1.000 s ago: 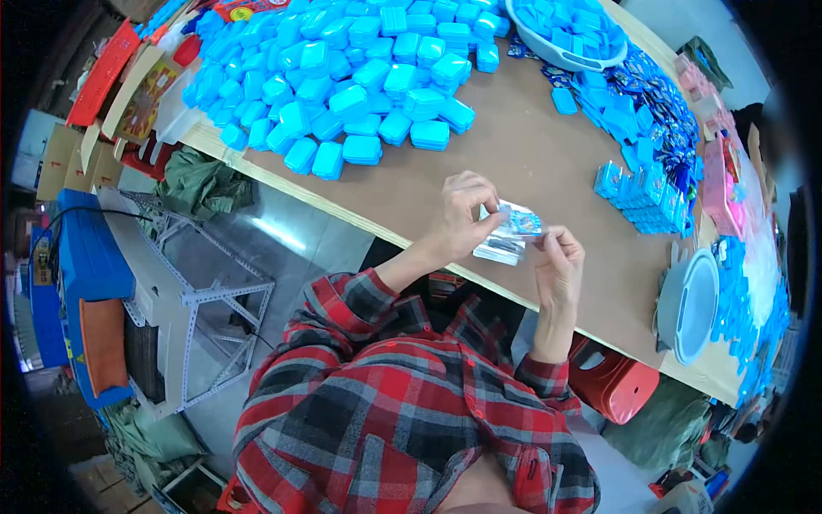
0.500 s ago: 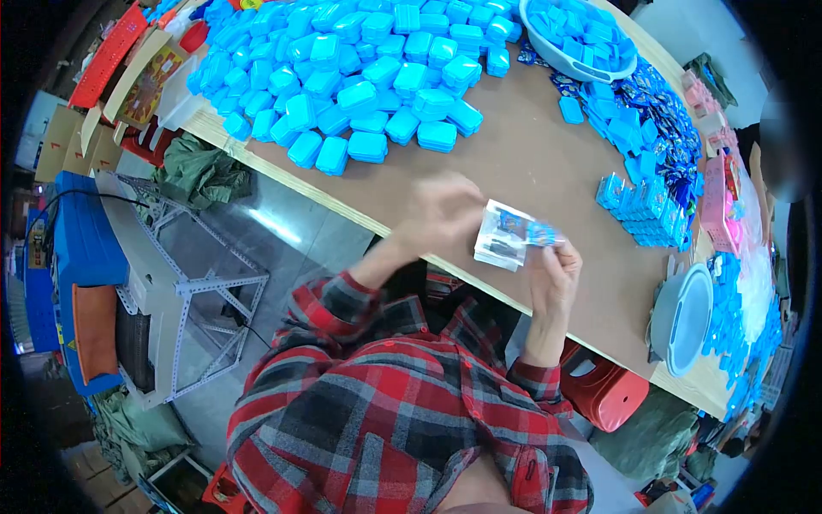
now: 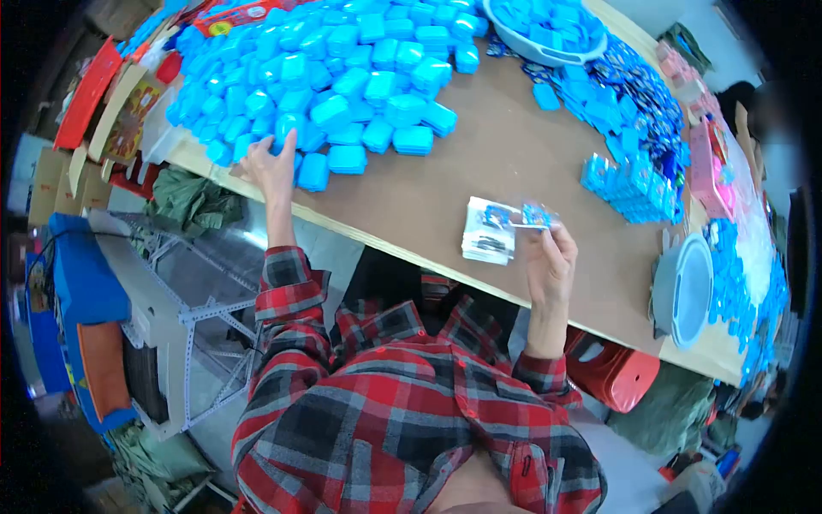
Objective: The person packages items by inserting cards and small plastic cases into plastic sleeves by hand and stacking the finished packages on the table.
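Observation:
My left hand (image 3: 272,167) is at the near left edge of a heap of light-blue plastic boxes (image 3: 351,86). Its thumb and fingers are spread apart against the boxes; whether it touches one firmly is unclear. Over the table, my right hand (image 3: 552,257) pinches a small clear packet with blue print (image 3: 537,215) between thumb and fingers. Just left of that packet lies a stack of white printed sheets (image 3: 488,242) with blue and dark patterns. The packet's edge overlaps or nearly meets the stack.
Stacked blue boxes (image 3: 629,190) stand to the right, beside a pile of dark-blue packets (image 3: 655,103). A basin of blue pieces (image 3: 548,56) is at the back. An empty-looking grey-blue basin (image 3: 692,291) sits at the right edge, above a red stool (image 3: 621,377).
My left hand has moved away from the printed sheets, leftward to the heap of blue boxes. My right hand keeps the packet beside the stack. The view has shifted slightly.

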`<state>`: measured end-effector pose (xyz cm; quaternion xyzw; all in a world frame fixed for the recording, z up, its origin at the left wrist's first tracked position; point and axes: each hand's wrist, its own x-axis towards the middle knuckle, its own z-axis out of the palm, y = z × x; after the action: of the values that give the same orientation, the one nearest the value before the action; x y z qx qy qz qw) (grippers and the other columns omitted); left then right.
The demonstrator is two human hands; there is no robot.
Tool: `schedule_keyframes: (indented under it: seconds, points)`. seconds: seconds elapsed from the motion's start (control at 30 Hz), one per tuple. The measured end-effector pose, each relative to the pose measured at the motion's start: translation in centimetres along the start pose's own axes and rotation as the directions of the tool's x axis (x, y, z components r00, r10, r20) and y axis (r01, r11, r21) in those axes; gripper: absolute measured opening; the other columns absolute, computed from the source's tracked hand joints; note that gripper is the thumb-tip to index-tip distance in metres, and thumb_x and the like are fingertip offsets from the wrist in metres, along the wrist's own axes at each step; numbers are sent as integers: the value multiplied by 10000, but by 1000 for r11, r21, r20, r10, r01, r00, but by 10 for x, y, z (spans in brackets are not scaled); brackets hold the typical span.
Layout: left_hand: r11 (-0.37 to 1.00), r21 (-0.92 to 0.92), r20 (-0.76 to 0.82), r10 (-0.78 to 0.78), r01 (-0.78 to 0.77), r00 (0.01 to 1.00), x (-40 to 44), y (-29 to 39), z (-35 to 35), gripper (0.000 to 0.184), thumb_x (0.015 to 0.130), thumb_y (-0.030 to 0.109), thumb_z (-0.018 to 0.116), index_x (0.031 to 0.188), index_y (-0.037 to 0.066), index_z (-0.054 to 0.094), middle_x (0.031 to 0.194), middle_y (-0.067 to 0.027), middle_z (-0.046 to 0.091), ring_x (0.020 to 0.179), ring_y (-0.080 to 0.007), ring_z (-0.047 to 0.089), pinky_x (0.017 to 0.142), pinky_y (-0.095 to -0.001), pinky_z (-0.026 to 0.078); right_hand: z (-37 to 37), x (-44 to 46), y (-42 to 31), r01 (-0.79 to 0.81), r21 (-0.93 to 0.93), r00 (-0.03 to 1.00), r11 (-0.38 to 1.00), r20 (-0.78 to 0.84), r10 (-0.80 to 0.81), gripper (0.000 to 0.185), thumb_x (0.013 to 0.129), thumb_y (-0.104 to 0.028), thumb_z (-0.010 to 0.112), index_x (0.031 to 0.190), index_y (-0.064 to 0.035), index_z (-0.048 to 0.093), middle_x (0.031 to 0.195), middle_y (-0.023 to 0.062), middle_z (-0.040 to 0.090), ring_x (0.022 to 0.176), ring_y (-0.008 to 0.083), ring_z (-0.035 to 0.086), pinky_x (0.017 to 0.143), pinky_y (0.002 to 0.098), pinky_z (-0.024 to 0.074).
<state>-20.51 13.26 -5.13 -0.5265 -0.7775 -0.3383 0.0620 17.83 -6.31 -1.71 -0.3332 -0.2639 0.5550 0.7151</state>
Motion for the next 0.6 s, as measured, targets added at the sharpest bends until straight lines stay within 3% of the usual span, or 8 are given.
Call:
schedule_keyframes:
  seconds: [0.07,0.17,0.23,0.27,0.33,0.37,0.5,0.6]
  points:
    - [988,-148,-44,39,-45,998,0,-6,9,577,691,438,774,956,-64,671,990,-186,651,875,-272,600,810,-345,471,-1,0,0,6,33,1000,999,-17,-6,172,908,-36,535,1056,15,606,1093,120,630,994,204,606,933,311,434]
    - [911,-385,-173,84,-146,981,-9,11,-10,528,733,280,782,1091,-70,615,999,-166,653,846,-234,612,776,-313,482,8,0,-6,-14,23,998,1000,-61,15,169,915,-39,525,1052,23,601,1073,128,636,976,197,612,928,315,439]
    - [718,-695,109,52,38,993,-25,42,-46,479,804,159,709,1203,-54,550,1067,-141,616,925,-211,572,848,-302,462,1,1,-4,5,6,996,1000,-88,-4,167,915,-39,523,1050,23,601,1066,128,638,971,197,614,926,317,440]
    - [718,-695,121,64,38,991,-35,54,-53,479,804,159,709,1203,-54,550,1067,-141,616,925,-211,572,848,-302,462,-2,3,0,-1,-6,997,1000,-78,1,166,916,-38,522,1048,22,601,1058,128,640,966,197,615,925,318,441]
    - [241,-892,432,206,382,878,-62,78,-63,448,847,93,643,1253,-21,493,1120,-174,604,923,-257,615,827,-327,495,-3,5,7,-27,-28,999,999,-35,26,163,916,-37,520,1044,21,601,1044,128,644,957,197,618,922,321,444]
    - [-3,-797,560,367,604,742,-78,89,-62,471,856,62,605,1296,-7,452,1147,-179,588,950,-273,611,848,-357,501,0,4,9,-36,-23,999,999,-31,35,163,916,-37,520,1044,21,601,1044,128,644,957,197,618,922,321,444]
    - [46,-635,552,725,771,412,-128,135,-70,433,849,90,605,1240,-41,476,1131,-186,578,913,-244,604,755,-350,530,13,1,7,-119,-118,992,986,-46,114,148,914,-31,512,1019,18,603,1018,125,647,945,208,622,921,329,447]
    - [76,-623,586,705,779,400,-134,141,-62,415,845,77,604,1223,-47,489,1121,-176,584,905,-229,601,751,-343,530,12,-1,2,-96,38,995,995,14,95,137,911,-33,514,1002,18,603,1009,122,645,941,210,621,921,331,447]
